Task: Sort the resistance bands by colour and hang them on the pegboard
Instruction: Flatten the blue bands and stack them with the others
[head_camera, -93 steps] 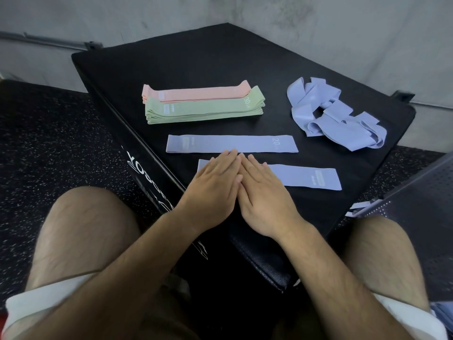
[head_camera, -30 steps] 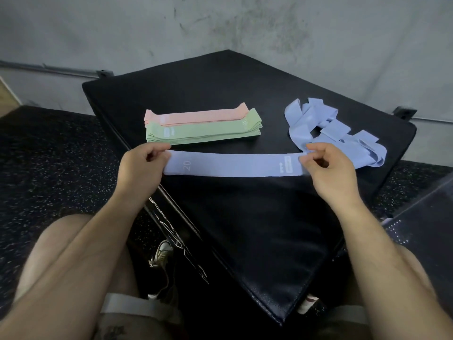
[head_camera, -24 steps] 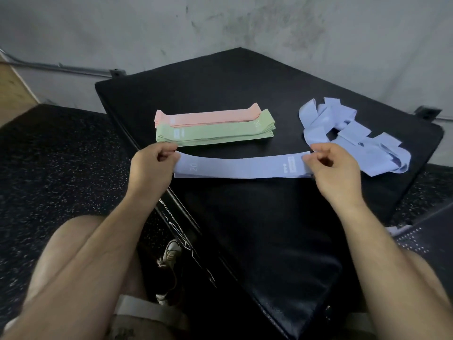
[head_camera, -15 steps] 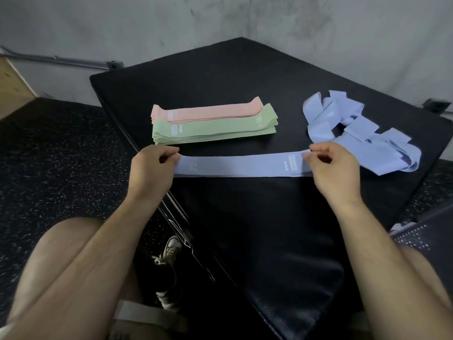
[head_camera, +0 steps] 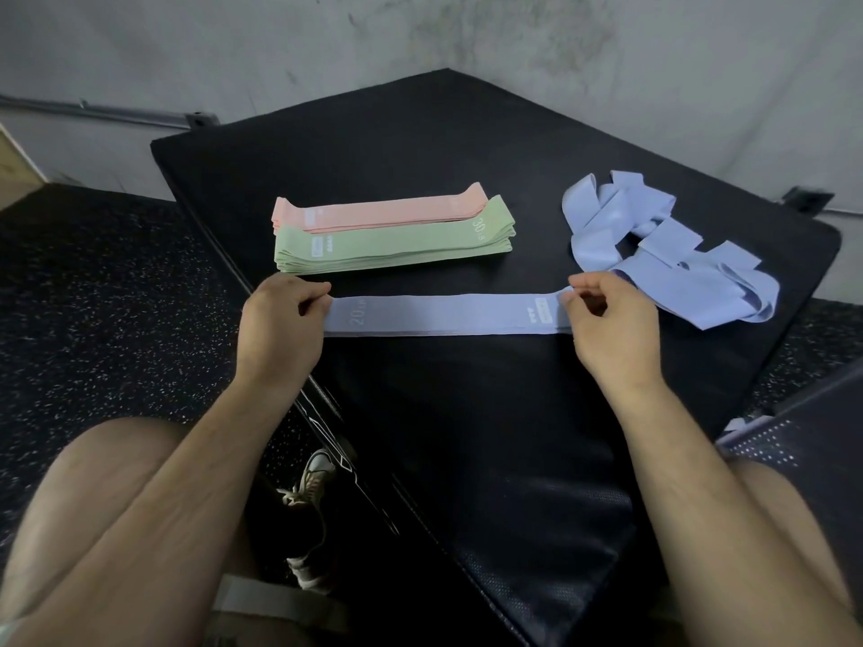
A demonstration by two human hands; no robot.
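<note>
A flat lilac band [head_camera: 443,315] marked 20 lies stretched across the black padded box [head_camera: 467,133], apparently with another under it. My left hand [head_camera: 280,319] pinches its left end and my right hand [head_camera: 607,319] pinches its right end. Behind it sits a neat stack of green bands [head_camera: 392,245] with a stack of pink bands [head_camera: 378,212] just beyond, touching it. A loose tangle of lilac bands [head_camera: 663,254] lies at the right, close to my right hand. No pegboard is clearly in view.
The box stands on speckled black rubber floor [head_camera: 93,296] against a grey wall [head_camera: 233,49]. A dark perforated panel [head_camera: 803,441] shows at the right edge. My knees and a shoe [head_camera: 313,478] are below the box's near corner.
My hands left the flat pressing pose in the middle and took the lilac band by both ends. In the last second they hold it nearly still; only the camera shifted.
</note>
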